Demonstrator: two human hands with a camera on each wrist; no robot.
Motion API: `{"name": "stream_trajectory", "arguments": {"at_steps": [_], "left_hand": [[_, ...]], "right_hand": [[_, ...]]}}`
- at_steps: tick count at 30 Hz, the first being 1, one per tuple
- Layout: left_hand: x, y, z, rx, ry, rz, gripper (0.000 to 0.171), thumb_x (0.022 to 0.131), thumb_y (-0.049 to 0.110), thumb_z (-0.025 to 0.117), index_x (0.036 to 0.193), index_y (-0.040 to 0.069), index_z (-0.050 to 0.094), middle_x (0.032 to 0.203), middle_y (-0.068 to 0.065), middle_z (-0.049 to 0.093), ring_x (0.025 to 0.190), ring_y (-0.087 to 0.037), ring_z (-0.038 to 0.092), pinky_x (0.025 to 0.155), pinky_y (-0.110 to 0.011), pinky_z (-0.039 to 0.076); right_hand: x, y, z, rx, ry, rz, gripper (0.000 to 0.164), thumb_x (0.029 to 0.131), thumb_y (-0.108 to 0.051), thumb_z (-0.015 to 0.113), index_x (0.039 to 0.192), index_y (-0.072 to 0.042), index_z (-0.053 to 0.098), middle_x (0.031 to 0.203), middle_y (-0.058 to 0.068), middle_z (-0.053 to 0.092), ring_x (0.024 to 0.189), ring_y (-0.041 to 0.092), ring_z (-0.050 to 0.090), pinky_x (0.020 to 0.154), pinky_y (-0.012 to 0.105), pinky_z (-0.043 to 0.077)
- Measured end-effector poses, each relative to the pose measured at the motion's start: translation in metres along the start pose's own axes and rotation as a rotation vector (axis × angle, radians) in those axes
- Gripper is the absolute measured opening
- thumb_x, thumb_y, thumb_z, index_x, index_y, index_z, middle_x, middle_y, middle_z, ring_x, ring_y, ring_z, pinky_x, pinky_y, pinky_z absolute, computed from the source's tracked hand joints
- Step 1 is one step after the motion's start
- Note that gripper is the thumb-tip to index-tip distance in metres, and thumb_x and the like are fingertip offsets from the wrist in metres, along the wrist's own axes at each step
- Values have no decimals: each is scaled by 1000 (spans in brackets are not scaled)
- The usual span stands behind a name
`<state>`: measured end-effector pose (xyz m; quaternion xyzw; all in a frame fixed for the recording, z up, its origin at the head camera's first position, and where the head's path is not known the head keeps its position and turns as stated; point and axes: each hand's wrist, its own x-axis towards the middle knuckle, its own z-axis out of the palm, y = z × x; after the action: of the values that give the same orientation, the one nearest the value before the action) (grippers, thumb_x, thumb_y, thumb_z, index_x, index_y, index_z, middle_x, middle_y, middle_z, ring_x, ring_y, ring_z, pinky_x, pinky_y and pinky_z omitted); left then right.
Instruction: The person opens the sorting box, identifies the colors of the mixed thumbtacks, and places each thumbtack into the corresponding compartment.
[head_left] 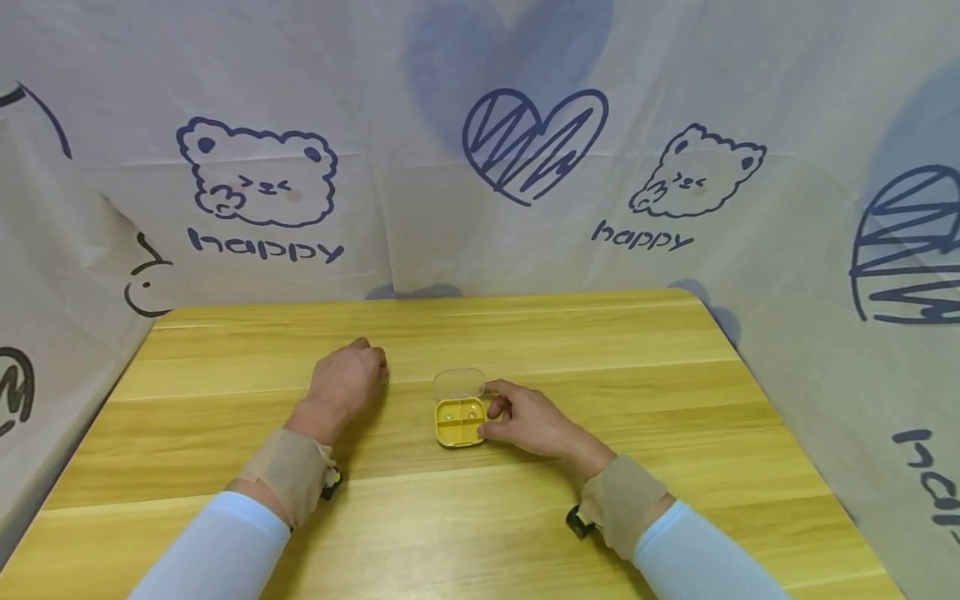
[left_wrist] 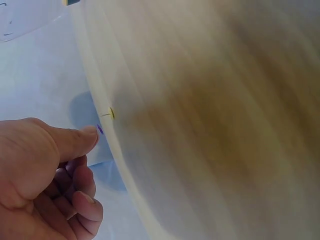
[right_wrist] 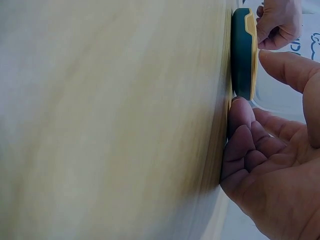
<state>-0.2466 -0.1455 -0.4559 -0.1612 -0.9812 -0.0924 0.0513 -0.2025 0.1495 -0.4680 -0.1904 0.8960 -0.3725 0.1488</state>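
A small yellow compartment box (head_left: 460, 446) with its clear lid (head_left: 459, 384) raised stands on the table. Its two rear compartments each hold a tiny item. With thumb and index finger, my right hand (head_left: 536, 421) holds the box's right side. The right wrist view shows the box's dark green base (right_wrist: 241, 55) beside the curled fingers. Left of the box, my left hand (head_left: 348, 379) is low over the table. Its thumb and forefinger pinch a tiny purple thumbtack (left_wrist: 100, 129), seen edge-on. Close by on the table lies a yellow thumbtack (left_wrist: 112, 113), pin pointing sideways.
The wooden table (head_left: 480, 533) has its far edge beyond both hands. A pale cloth (head_left: 420, 208) printed with bears and hearts hangs behind it and at the sides. Bands with small cameras are on both wrists.
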Motion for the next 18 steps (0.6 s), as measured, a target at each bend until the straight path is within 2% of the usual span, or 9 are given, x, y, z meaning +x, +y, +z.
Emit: {"name": "stream_trajectory", "arguments": {"at_steps": [5,12,18], "left_hand": [[-4,3,-3,-33,23,-2,11,92,15,60,92,10,70,85,-5,58,76,-21,58,65,-46,54],[-12,12,-11,-184,60,-71,14,95,20,59,94,11,70,89,-5,60,82,-23,58,74,-46,53],[-18,21,-18,-278,81,-113,14,97,22,59,93,12,68,85,-4,58,74,-21,53,66,-40,49]], "right_hand": [[0,0,1,-6,0,-1,63,85,-30,73,138,-7,47,96,1,61,75,14,54,67,31,46],[1,1,1,9,-1,0,63,85,-30,73,138,-8,48,96,1,61,76,16,56,67,32,47],[1,1,1,11,2,5,62,85,-31,73,138,-9,48,95,0,61,76,15,56,68,32,48]]}}
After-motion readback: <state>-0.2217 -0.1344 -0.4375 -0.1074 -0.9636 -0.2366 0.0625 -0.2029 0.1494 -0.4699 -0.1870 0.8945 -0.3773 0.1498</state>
